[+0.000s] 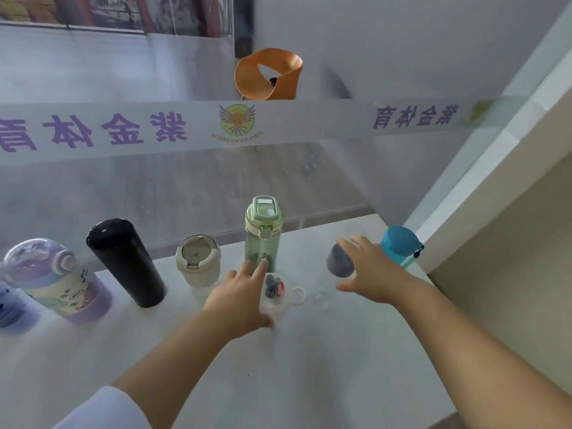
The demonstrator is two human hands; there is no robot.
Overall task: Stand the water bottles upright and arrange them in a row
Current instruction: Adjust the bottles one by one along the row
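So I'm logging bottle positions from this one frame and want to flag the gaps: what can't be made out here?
- Clear bottle: the left hand covers its near side; upright or lying, unclear.
- Grey cup: the right hand hides its right side; contact unclear.
- Blue bottle: its base sits behind the right hand.
- Dark bottle: cut by the left edge, blurred.
- Purple bottle: label print too blurred to read.

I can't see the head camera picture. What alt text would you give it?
Two bare hands reach over a white table of drink bottles: the left hand on a clear bottle, the right hand around a grey cup. Green, beige, black, purple and blue bottles stand in a row behind.
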